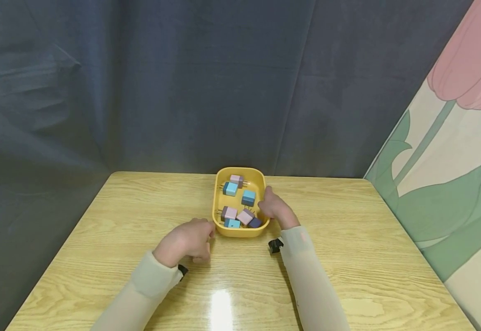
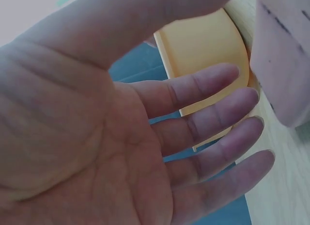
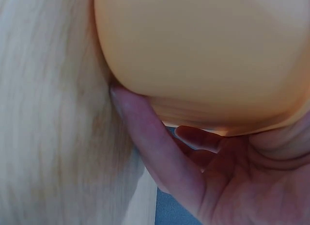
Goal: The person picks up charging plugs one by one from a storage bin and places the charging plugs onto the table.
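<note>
Toward the far edge of the wooden table (image 1: 348,248), around its middle, I see the yellow tray (image 1: 242,233) resting flat with its long sides running near to far. At its right side, toward the near corner, the right hand (image 1: 277,209) is clamped on the tray, one digit reaching over the rim; on the right wrist feed I see another lying along the outer wall. Beside the near left corner, the left hand (image 1: 188,241) has its fingers straight and slightly apart, as the left wrist feed shows me, holding nothing; I cannot tell whether it touches the wall.

Inside the tray I count seven small blocks, several with thin prongs. At the far end are a pink-and-grey block (image 1: 237,179) and, just nearer and to its left, a light blue block (image 1: 230,189). Right of centre sits a second light blue block (image 1: 248,197). Near the front I see two more pink-and-grey ones, a third light blue block (image 1: 233,223) at the near wall, and a dark blue block (image 1: 255,222) by the near right corner.

Beyond the table I have a dark curtain (image 1: 207,82); on the right, a panel (image 1: 434,197) painted with a tulip.
</note>
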Available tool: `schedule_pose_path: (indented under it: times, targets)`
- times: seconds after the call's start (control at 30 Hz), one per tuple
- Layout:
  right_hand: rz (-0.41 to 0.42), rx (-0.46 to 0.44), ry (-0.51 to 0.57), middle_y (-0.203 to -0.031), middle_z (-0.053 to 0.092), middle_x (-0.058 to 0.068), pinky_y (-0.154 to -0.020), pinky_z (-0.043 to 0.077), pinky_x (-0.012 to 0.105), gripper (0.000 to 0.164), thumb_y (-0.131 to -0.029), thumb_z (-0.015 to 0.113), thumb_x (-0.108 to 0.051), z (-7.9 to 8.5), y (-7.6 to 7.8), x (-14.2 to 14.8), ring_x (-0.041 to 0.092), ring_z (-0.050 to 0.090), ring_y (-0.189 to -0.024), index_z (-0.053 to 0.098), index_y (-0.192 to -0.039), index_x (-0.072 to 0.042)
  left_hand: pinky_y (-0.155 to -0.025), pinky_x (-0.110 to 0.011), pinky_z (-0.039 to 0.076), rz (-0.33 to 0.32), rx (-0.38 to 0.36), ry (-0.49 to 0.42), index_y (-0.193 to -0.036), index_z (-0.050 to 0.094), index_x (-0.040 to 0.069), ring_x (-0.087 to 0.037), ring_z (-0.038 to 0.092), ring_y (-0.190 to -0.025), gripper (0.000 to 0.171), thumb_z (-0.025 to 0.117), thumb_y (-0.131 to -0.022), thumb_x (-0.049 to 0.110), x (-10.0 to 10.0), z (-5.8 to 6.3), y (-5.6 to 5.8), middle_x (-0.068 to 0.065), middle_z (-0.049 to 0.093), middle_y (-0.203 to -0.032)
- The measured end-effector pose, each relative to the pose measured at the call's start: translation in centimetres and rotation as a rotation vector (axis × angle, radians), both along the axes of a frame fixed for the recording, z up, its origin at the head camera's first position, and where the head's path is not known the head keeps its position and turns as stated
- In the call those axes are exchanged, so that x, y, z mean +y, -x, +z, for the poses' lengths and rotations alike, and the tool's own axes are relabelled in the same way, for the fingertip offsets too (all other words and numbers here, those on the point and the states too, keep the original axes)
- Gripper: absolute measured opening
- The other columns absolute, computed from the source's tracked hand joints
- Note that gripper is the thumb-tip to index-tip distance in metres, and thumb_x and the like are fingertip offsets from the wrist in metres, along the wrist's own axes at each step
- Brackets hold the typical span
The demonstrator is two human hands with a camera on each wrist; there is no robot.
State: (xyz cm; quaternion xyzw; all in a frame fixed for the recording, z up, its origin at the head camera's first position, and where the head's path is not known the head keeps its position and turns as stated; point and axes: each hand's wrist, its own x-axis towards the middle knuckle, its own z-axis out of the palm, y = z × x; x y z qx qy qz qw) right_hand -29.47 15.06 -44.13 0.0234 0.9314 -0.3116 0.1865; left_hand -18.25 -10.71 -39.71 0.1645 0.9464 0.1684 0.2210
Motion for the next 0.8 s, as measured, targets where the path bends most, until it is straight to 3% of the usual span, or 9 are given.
schedule_pose_path:
  times: [0.13,0.4,0.6,0.8]
  targets:
    - [-0.003,-0.003,-0.003,-0.154,0.047,0.031,-0.068,0.047,0.027,0.076,-0.111,0.043,-0.014,0.0,0.0,0.2,0.032,0.065,-0.107,0.001,-0.171,0.006,-0.084,-0.038,0.054,0.000,0.020,0.010,-0.128,0.070,0.003,-0.024,0.056,-0.104,0.062,0.082,-0.068,-0.005,0.1,0.4,-0.2,-0.007,0.068,-0.117]
    - [-0.001,-0.008,0.006,-0.154,0.048,0.033,-0.063,0.046,0.026,0.076,-0.111,0.043,-0.014,0.2,-0.1,0.5,0.028,0.064,-0.091,0.000,-0.171,0.005,-0.091,-0.041,0.057,0.002,0.027,0.001,-0.134,0.068,0.005,-0.021,0.058,-0.100,0.058,0.090,-0.080,0.011,0.3,1.1,-0.5,-0.006,0.069,-0.118]
    - [-0.002,-0.009,0.004,-0.158,0.044,0.031,-0.071,0.049,0.029,0.076,-0.111,0.044,-0.015,0.4,-0.1,0.6,0.033,0.064,-0.112,0.001,-0.171,0.005,-0.082,-0.038,0.057,-0.020,0.025,-0.062,-0.132,0.067,0.005,-0.019,0.062,-0.088,0.052,0.090,-0.086,0.014,0.4,1.7,-0.5,-0.009,0.070,-0.118]
    - [0.012,0.010,0.015,-0.161,0.042,0.030,-0.088,0.052,0.036,0.076,-0.112,0.043,-0.016,0.3,-0.3,0.2,0.038,0.060,-0.127,0.000,-0.171,0.006,-0.095,-0.043,0.059,-0.055,0.131,-0.061,-0.132,0.069,0.004,-0.019,0.061,-0.098,0.047,0.087,-0.092,0.021,0.6,2.3,0.1,-0.010,0.072,-0.123]
